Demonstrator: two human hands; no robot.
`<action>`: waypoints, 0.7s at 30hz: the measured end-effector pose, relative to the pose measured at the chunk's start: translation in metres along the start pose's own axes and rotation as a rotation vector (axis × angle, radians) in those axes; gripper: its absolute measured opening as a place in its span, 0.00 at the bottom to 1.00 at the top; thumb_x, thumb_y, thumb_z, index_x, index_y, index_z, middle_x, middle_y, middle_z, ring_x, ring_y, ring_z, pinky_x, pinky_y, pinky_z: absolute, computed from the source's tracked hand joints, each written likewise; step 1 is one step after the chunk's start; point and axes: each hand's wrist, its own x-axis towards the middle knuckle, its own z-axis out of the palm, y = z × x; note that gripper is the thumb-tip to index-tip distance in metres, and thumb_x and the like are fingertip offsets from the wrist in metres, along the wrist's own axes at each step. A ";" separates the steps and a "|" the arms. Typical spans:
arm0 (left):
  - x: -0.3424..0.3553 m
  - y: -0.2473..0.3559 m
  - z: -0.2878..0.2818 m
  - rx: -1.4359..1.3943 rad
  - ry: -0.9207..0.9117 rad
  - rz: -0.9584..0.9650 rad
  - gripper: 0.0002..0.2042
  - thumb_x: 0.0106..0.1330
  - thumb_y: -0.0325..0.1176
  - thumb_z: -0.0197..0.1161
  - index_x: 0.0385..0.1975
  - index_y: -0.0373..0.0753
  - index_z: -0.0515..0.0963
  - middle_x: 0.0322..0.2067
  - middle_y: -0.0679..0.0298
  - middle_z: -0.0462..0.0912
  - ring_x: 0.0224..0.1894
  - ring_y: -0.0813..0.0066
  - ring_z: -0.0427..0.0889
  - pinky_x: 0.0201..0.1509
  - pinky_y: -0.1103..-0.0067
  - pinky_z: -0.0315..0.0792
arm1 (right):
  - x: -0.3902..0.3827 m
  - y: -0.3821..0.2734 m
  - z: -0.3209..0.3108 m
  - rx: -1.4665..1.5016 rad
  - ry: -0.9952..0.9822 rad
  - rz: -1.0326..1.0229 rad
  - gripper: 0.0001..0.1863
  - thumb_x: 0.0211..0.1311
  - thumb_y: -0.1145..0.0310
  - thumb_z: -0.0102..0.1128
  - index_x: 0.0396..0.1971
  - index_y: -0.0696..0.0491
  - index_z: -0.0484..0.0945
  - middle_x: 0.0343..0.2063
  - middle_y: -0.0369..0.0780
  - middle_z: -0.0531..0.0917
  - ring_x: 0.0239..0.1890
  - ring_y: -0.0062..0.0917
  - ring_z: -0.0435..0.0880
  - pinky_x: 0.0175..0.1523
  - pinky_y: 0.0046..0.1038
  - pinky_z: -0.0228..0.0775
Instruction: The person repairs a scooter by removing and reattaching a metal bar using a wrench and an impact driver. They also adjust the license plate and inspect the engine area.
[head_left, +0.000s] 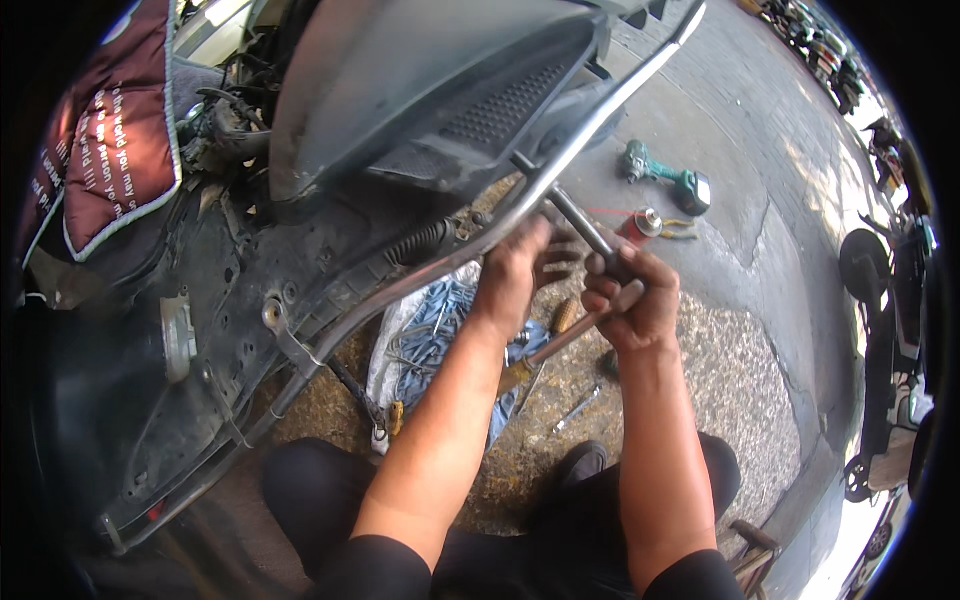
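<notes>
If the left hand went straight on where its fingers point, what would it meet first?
Probably the dark rod in the right hand, just beyond the left hand's fingertips; depth is unclear, so it might pass behind or in front.

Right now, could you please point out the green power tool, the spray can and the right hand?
Green power tool (pixel 664 174), head view: its handle.
Spray can (pixel 649 223), head view: its top end.
Right hand (pixel 648 300), head view: its middle.

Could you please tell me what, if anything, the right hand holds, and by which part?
The right hand grips a dark metal bar by its near end.
</notes>
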 end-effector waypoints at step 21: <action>-0.114 -0.005 -0.029 1.175 -0.078 -0.417 0.12 0.58 0.39 0.64 0.39 0.42 0.76 0.33 0.58 0.84 0.39 0.60 0.84 0.43 0.66 0.75 | -0.015 -0.001 0.045 -0.307 0.449 -0.046 0.17 0.58 0.56 0.52 0.37 0.55 0.73 0.22 0.40 0.77 0.16 0.22 0.70 0.22 0.26 0.65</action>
